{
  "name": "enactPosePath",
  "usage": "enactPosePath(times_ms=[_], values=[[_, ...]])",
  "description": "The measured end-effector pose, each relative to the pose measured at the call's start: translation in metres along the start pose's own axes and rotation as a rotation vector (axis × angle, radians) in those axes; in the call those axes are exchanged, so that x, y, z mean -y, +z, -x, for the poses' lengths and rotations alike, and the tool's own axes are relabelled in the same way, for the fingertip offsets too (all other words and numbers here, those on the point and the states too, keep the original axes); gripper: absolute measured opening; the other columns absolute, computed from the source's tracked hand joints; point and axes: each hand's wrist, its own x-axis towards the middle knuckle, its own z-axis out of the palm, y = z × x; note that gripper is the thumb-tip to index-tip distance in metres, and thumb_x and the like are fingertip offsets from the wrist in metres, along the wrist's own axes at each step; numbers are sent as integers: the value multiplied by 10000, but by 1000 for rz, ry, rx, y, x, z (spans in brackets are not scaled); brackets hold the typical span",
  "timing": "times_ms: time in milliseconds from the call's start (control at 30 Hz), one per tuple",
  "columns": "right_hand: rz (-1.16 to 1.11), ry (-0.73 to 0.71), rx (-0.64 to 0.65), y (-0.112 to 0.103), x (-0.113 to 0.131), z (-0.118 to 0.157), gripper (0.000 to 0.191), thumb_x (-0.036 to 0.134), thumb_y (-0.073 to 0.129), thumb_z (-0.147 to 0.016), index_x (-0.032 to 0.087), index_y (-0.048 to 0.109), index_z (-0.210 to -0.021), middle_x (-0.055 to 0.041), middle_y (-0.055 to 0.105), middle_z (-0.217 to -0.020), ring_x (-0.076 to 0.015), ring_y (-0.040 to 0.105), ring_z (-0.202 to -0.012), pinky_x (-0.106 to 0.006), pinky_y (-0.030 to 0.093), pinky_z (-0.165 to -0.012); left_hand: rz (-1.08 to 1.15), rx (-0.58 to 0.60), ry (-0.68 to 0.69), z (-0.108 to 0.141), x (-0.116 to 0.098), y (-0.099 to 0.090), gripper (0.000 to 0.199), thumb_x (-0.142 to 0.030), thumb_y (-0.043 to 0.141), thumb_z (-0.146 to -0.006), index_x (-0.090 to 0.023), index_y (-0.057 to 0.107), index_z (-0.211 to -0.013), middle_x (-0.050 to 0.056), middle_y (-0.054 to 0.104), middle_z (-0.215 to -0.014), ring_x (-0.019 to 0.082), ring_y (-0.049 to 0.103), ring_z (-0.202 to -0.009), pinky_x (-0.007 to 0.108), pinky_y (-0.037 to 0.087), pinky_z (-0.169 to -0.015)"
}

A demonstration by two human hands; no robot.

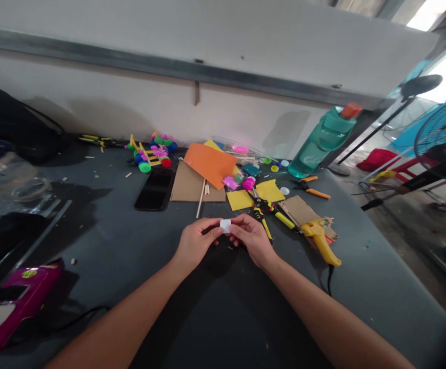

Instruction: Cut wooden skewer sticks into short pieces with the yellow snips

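Note:
A small white piece [225, 225], perhaps paper or plastic, is pinched between both my hands above the dark table. My left hand [198, 240] grips its left side with thumb and fingertips. On the right side, my right hand [252, 240] holds it the same way, thumb across the front. Just beyond my fingers lie a thin wooden stick [200, 199], a cardboard sheet [184, 187] and an orange paper sheet [212, 163]. Yellow-handled pliers [262, 212] rest close beyond my right hand.
A yellow glue gun [320, 241] lies on cardboard at the right, its cord trailing. Behind it are orange-handled pliers [315, 188] and a tilted green bottle [320, 143]. A phone [154, 188], colourful small models [151, 154] and a magenta device [26, 294] lie leftward.

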Motion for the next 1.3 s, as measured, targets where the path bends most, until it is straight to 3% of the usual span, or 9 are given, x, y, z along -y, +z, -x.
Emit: enactPosePath(times_ms=[467, 733, 1300], values=[[93, -57, -22, 0, -3, 2, 234, 368, 700, -669, 198, 570, -764, 19, 586, -622, -113, 527, -537, -229, 406, -458, -201, -35, 168, -1, 8, -2, 224, -257, 636, -740, -236, 692, -956, 28, 687, -909, 176, 628, -802, 312, 495, -754], [166, -58, -3, -2, 5, 2, 239, 360, 682, -681, 193, 558, -797, 10, 588, -655, -112, 522, -556, -230, 408, -471, -152, 24, 150, -1, 2, -2, 239, -261, 599, -774, -190, 675, -989, 38, 667, -859, 137, 614, -670, 271, 502, -651], [258, -144, 28, -2, 4, 0, 204, 366, 645, -714, 218, 536, -802, 6, 570, -700, -124, 516, -605, -238, 401, -499, -36, 12, 72, -2, 4, -2, 255, -313, 613, -754, -181, 681, -962, 56, 691, -899, 148, 633, -662, 301, 524, -668]])
